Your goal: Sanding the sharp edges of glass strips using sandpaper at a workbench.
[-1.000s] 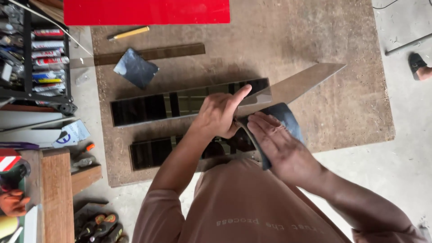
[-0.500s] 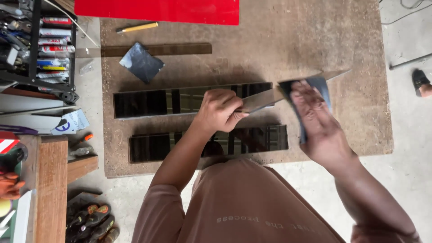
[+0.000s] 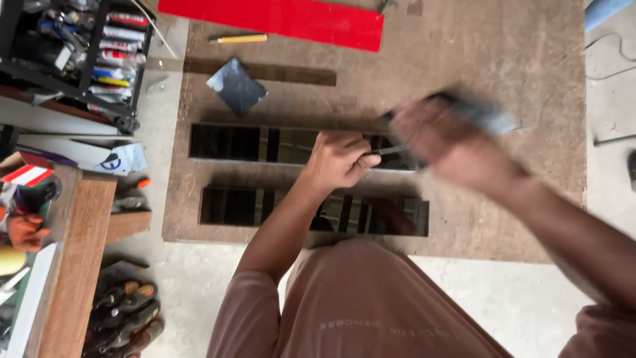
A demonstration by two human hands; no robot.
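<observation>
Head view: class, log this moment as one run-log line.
left hand: grips narrow strip end | right hand: blurred, holding bluish pad over strip | dark glass strips: flat on brown board | red sheet: far edge

We wear a dusty pink short-sleeved cotton T-shirt (image 3: 371,305) with pale printed lettering across its front; our forearms and both hands are bare.

Glossy dark glass strips (image 3: 265,144) — matt fibreboard (image 3: 464,59).
</observation>
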